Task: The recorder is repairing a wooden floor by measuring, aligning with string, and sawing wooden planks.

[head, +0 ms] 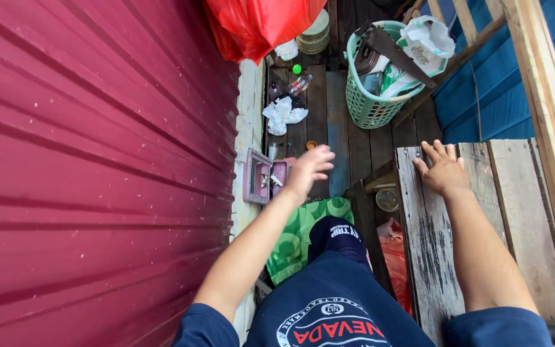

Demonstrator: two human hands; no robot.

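My left hand [308,168] hangs in the air with its fingers loosely apart and nothing in it, just right of a small pink open box [263,178] on the floor by the red metal wall. My right hand [443,168] lies flat, fingers spread, on the end of a weathered wooden plank bench [515,193]. I look straight down over my dark blue shirt and shorts.
Red corrugated wall [85,167] fills the left. A green mat [303,231] lies at my feet. Ahead on the dark plank floor: white crumpled bags [282,114], a plastic bottle [299,84], a green laundry basket [370,96] with a saw, a red bag [258,26].
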